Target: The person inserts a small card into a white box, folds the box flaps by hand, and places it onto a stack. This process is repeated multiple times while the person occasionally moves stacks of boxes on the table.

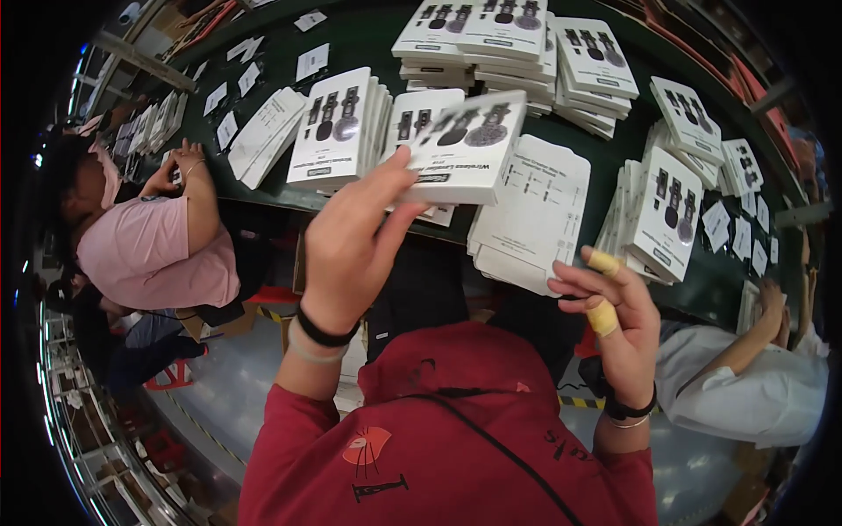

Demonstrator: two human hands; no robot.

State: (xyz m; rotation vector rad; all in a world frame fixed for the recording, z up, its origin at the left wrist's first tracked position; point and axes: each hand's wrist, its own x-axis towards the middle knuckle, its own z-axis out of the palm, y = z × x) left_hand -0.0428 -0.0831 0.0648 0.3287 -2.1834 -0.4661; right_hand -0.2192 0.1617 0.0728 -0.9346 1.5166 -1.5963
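Note:
My left hand [351, 241] grips the near left corner of a white microphone box [465, 162], thumb and fingers closed on it. The box is tilted and partly blurred, held above the table, and its top shows pictures of small black microphones. My right hand [624, 316] has its fingers apart with nothing between them. Yellow tape wraps two of its digits. Its fingertips are by the near right edge of a pile of white printed leaflets or flat sleeves [526, 215]; whether they touch it I cannot tell.
Stacks of similar white boxes [329, 123] stand on the dark green table [368, 39], with taller stacks [504, 44] at the back and more [662, 210] to the right. Small black packets with white labels [312, 61] lie at left and right. A person in pink [158, 241] sits left, another in white [745, 377] right.

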